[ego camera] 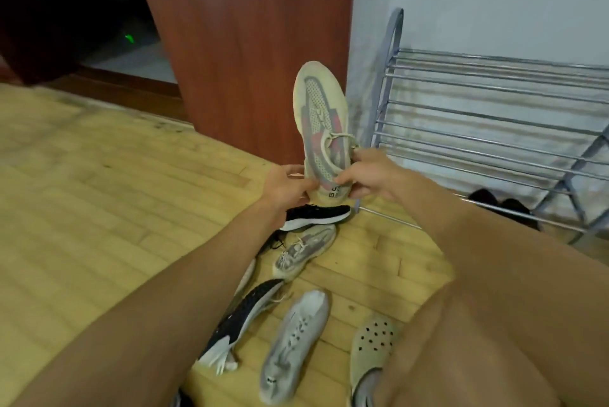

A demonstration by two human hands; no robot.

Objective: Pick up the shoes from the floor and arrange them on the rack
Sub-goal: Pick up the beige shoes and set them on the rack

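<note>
A cream sneaker (321,116) with grey and pink mesh is held up off the floor, toe pointing up and away. My left hand (285,187) grips its heel from the left, and my right hand (365,174) pinches the collar by the laces from the right. The metal shoe rack (494,130) stands to the right against the wall. On the floor below lie a black sneaker (316,214), the matching cream sneaker (304,253), a black-and-white sneaker (240,324), a white sneaker (293,347) and a beige perforated clog (370,350).
A pair of dark shoes (504,207) sits on the floor under the rack's lowest bars. A reddish wooden panel (244,44) rises behind the held sneaker, with a dark doorway to its left. Yellow wood flooring (99,192) spreads out to the left.
</note>
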